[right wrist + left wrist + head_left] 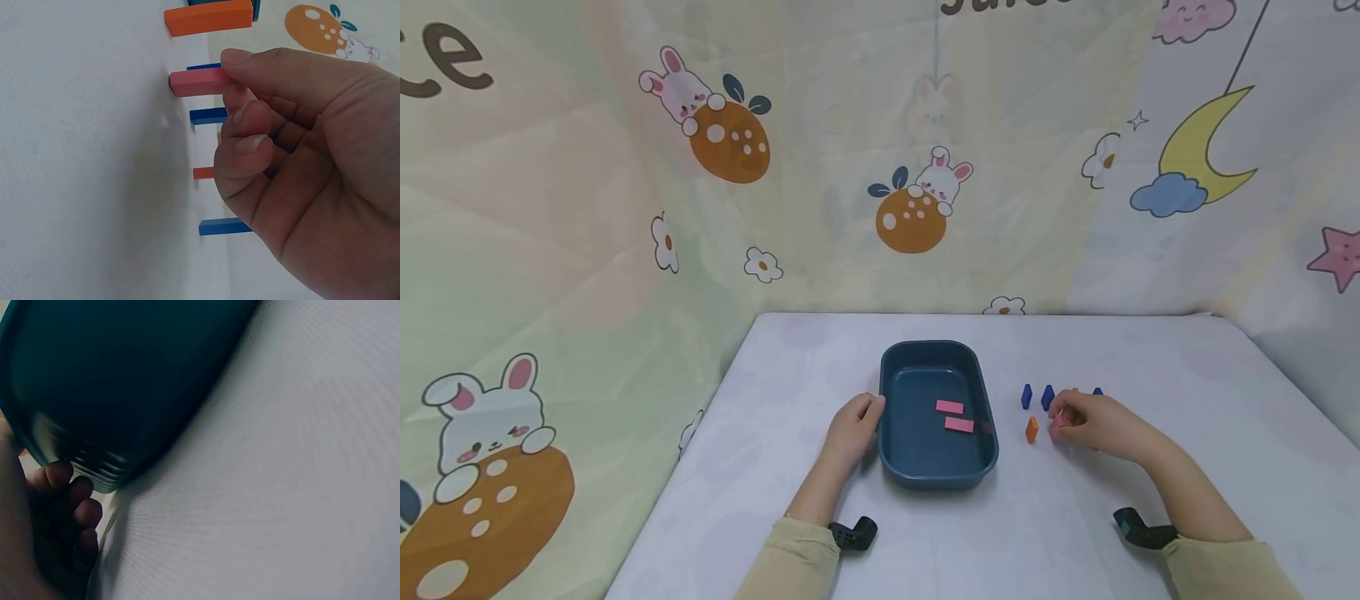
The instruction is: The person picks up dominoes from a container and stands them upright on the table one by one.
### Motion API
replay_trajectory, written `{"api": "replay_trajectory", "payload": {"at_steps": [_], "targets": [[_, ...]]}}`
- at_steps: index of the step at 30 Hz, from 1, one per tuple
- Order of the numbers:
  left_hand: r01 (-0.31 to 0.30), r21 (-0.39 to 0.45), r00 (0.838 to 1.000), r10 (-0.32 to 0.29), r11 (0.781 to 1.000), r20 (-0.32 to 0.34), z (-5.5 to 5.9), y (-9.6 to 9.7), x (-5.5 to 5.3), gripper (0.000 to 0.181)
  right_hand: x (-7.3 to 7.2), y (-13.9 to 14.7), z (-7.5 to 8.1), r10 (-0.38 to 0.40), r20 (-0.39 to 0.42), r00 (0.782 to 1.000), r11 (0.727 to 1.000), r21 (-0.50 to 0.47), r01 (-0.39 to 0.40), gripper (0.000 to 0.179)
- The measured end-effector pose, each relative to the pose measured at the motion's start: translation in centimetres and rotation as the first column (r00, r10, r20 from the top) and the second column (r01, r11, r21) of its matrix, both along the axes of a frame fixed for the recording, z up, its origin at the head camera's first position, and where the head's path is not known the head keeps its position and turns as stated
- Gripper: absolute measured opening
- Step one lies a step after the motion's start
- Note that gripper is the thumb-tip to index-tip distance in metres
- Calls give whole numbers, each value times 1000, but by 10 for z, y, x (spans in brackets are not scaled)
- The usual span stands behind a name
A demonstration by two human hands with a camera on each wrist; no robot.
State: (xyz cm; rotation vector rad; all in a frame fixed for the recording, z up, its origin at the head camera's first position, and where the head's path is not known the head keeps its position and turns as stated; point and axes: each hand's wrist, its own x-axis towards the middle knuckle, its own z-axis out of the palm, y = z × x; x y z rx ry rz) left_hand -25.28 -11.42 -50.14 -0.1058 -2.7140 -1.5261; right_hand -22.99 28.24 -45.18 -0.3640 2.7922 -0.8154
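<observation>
A pink rectangular block [199,82], probably light, stiff and smooth, is best pinched across its flat sides. Its upper end is held between thumb and forefinger of the right hand [1101,425], the lower end jutting below, near an upright orange block [1032,430]; the dark blue tray [936,482] is gripped at its left rim by the left hand [853,427].

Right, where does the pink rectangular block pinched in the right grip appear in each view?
Head: the pink rectangular block, right of and below centre, in the right grip.
Left wrist: not in it.
Right wrist: upper middle, jutting left from the grip.
Shared landmark: dark blue rounded rectangular tray, lower middle in head, upper left in left wrist, a sliver at top in right wrist.
</observation>
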Motion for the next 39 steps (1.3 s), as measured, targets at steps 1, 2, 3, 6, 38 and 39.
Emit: {"api": "replay_trajectory", "payload": {"at_steps": [1, 2, 3, 6, 38, 39], "targets": [[1, 1, 1000, -1, 1000, 1, 0, 0, 0, 37, 0, 0, 0, 0, 3, 1000, 1000, -1, 0, 21], [1, 0, 1000, -1, 1000, 2, 1, 0, 1, 37, 0, 0, -1, 0, 7, 1000, 1000, -4, 0, 21], [1, -1, 1000, -1, 1000, 3, 1, 0, 1, 37, 0, 1, -1, -1, 11, 1000, 1000, -6, 1, 21], [0, -2, 1000, 0, 1000, 7, 2, 0, 1, 37, 0, 2, -2, -2, 18, 1000, 1000, -14, 3, 21], [-8, 55, 1000, 7, 998, 23, 0, 0, 3, 40, -1, -34, 61, 117, 70, 991, 993, -36, -114, 23], [-10, 53, 1000, 9, 999, 22, 0, 0, 3, 39, -4, -42, 66, 129, 85, 988, 991, -48, -126, 21]]}}
